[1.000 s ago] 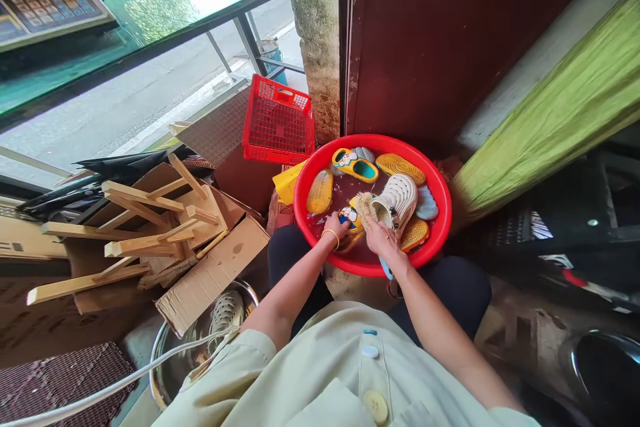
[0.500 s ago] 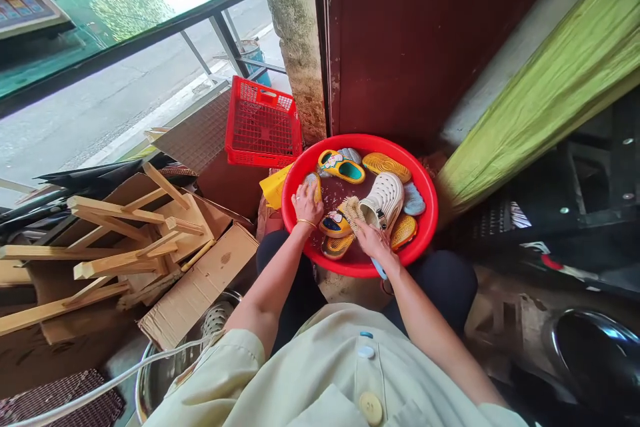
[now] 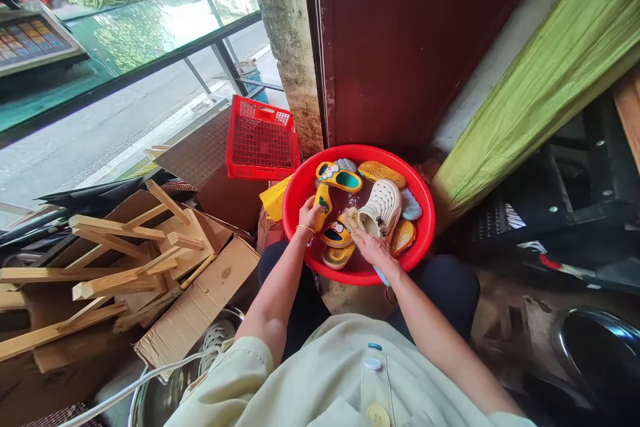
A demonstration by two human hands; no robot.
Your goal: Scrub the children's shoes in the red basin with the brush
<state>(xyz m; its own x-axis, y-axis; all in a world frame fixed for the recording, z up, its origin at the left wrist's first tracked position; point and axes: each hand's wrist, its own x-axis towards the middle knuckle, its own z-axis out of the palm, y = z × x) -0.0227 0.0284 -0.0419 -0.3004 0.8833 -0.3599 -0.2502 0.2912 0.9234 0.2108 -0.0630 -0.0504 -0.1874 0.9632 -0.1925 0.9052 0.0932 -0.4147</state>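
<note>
A red basin [image 3: 424,233] of water sits between my knees with several shoes in it. At its left side my left hand [image 3: 311,213] is closed round a yellow slipper [image 3: 324,205], which is tilted up on its side. My right hand [image 3: 373,247] grips a scrubbing brush [image 3: 353,221]; its tan bristles point toward the middle of the basin and its blue handle shows below the hand. Just beyond that hand rests a white clog [image 3: 387,200]. Another yellow slipper [image 3: 336,235] lies between my hands, and a yellow slipper with a teal inside [image 3: 341,177] floats at the far side.
A red plastic crate [image 3: 263,140] stands behind the basin on the left. Wooden stool legs [image 3: 135,230] and flattened cardboard [image 3: 200,300] are piled to my left. A green curtain [image 3: 510,93] hangs at the right, and a dark red panel [image 3: 390,47] rises behind the basin.
My left hand has turned the yellow slipper up from the water, so its upper side now shows. The brush in my right hand has shifted only slightly.
</note>
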